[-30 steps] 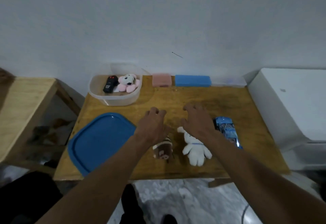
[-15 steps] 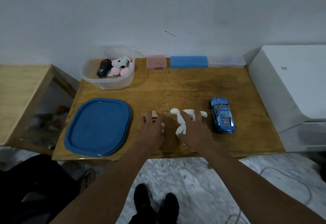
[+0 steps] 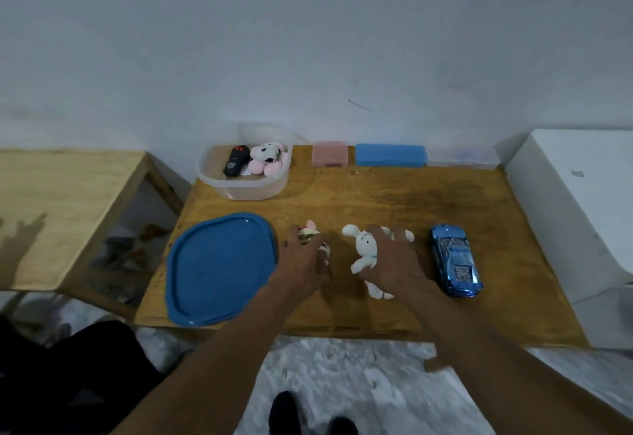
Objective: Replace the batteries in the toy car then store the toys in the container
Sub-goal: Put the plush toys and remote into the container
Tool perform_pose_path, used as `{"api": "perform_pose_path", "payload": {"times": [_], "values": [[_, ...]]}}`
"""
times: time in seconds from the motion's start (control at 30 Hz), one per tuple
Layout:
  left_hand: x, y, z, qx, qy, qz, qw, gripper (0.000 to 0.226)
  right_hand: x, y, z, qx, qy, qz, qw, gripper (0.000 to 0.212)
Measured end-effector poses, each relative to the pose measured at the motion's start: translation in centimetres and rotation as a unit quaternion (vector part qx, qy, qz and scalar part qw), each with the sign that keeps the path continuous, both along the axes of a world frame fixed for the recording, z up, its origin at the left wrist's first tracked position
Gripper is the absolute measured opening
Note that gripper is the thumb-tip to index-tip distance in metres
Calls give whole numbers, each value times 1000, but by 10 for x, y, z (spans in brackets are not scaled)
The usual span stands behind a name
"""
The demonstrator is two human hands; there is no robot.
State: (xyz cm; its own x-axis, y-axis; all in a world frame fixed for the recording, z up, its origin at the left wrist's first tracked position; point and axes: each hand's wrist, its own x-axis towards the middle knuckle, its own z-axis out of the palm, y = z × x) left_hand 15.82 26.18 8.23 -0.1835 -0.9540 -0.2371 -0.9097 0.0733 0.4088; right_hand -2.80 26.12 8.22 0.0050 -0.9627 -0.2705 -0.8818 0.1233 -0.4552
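On the wooden table (image 3: 376, 201) my left hand (image 3: 303, 263) closes over a small brown and pink plush (image 3: 309, 233), most of it hidden under the fingers. My right hand (image 3: 394, 260) lies over a white bunny plush (image 3: 363, 246), fingers curled round its body; head and one leg stick out. The blue toy car (image 3: 457, 260) stands untouched just right of my right hand. At the back left sits the clear container (image 3: 246, 191), holding a black remote (image 3: 236, 160) and a pink and white plush (image 3: 267, 160). Its blue lid (image 3: 219, 268) lies left of my left hand.
A pink box (image 3: 330, 153), a blue box (image 3: 390, 155) and a clear box (image 3: 462, 158) line the wall at the table's back. A white appliance (image 3: 582, 212) borders the right edge. A lighter wooden side table (image 3: 61, 212) stands to the left.
Both hands came back from the table's middle onto the two plush toys near the front edge and closed on them. The view shifted; the car, lid and container stayed put.
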Motion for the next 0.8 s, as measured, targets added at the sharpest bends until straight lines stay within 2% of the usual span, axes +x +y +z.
{"api": "perform_pose_path", "payload": {"times": [0.1,0.3,0.5,0.63,0.8], "values": [[27,-20,25,-50,-4,23,998,60,26,-27,37,-27,-29,10,999,68],[93,-73,67,-107,-35,53,992,76,97,-87,78,-106,-34,43,993,75],[155,-140,72,-112,-44,45,992,71,168,-156,85,-128,-23,44,991,75],[184,-191,60,-84,-42,28,995,78,205,-197,73,-115,-8,21,993,75],[205,-237,35,-45,-31,-10,998,72,236,-237,45,-105,41,-9,994,74]]}}
